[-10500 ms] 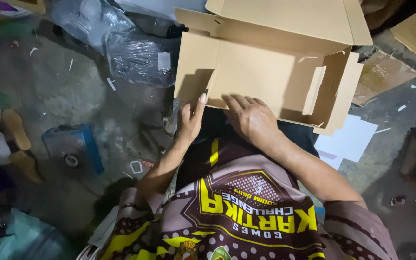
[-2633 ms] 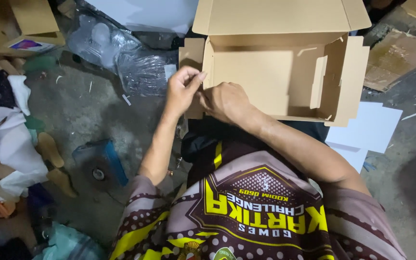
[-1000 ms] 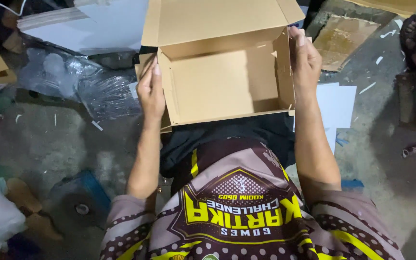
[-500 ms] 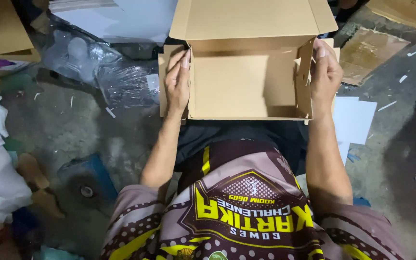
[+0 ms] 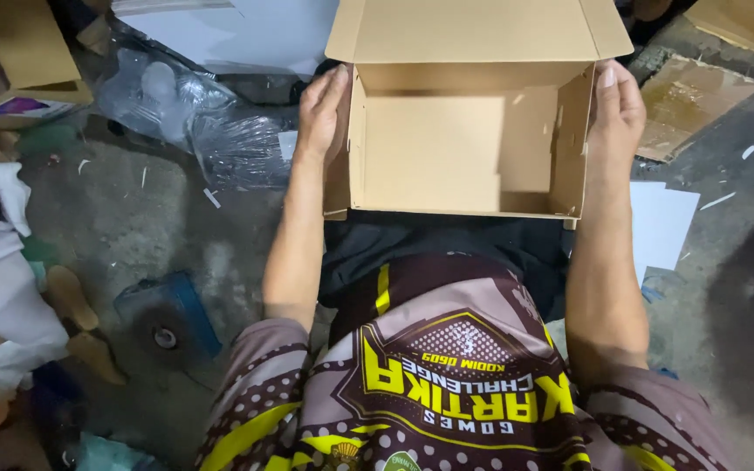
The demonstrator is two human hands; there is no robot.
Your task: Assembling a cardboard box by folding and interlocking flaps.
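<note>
An open brown cardboard box (image 5: 434,153) rests on my lap, its lid flap standing up at the far side and its inside bare. My left hand (image 5: 320,113) presses flat against the box's left wall. On the opposite side, my right hand (image 5: 617,113) grips the right wall, thumb near the top edge. Both walls stand upright between my palms.
Crumpled clear plastic bags (image 5: 202,122) lie on the concrete floor at the left. A blue angle grinder (image 5: 167,318) sits lower left beside white cloth (image 5: 2,288). White paper sheets (image 5: 661,222) and flattened cardboard (image 5: 691,100) lie at the right. Another carton (image 5: 15,61) is upper left.
The box went from partly folded, with both hands at its left flap, to squared up. My right hand moved to the right wall and both hands now press the sides.
</note>
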